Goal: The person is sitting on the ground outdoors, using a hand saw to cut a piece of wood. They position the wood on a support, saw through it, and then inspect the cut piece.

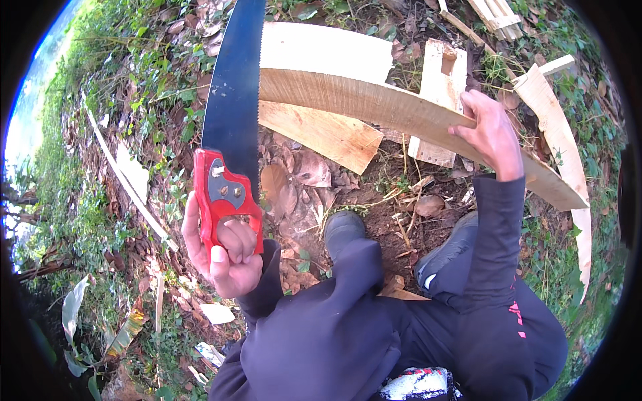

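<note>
A handsaw (234, 100) with a dark blade and a red handle (206, 200) stands blade-up in my left hand (231, 264). The fingers of that hand are wrapped through the handle's opening. The toothed edge faces right and overlaps the near end of a long wooden plank (374, 103) in view; I cannot tell whether they touch. My right hand (493, 130) grips the plank's upper edge toward its right end, thumb on the near side. The plank's left end is hidden behind the blade.
A pale board (328, 50) and a shorter board (328, 130) lie by the plank. Beyond is a notched wooden block (441, 73). A bark-edged strip (555, 120) curves at the right. Leaf litter, weeds and my shoes (344, 234) are below; a thin stick (124, 177) lies left.
</note>
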Tool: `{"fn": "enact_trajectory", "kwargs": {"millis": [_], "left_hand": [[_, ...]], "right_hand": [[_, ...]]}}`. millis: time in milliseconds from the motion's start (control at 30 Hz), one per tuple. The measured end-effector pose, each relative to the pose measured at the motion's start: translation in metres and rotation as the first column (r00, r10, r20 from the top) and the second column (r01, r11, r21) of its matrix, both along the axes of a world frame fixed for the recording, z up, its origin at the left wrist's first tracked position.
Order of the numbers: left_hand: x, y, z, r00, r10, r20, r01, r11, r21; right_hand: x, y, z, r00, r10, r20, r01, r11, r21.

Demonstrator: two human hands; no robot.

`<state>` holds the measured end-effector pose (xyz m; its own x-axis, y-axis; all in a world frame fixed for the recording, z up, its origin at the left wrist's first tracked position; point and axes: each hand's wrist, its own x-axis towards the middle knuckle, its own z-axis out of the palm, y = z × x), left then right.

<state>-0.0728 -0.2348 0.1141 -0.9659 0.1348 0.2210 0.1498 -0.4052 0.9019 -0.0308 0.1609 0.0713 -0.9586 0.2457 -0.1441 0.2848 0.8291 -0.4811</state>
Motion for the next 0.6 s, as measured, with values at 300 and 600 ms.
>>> {"fn": "enact_trajectory", "kwargs": {"millis": [300, 600], "left_hand": [[0.003, 0.007, 0.001, 0.999, -0.030, 0.018, 0.029, 1.000, 0.011], [-0.003, 0.014, -0.002, 0.997, -0.075, 0.035, 0.075, 0.997, 0.008]], "right_hand": [[0.021, -0.022, -0.008, 0.995, 0.086, 0.051, -0.074, 0.975, -0.210], [0.040, -0.034, -0.017, 0.977, 0.116, 0.176, -0.068, 0.964, -0.257]]}}
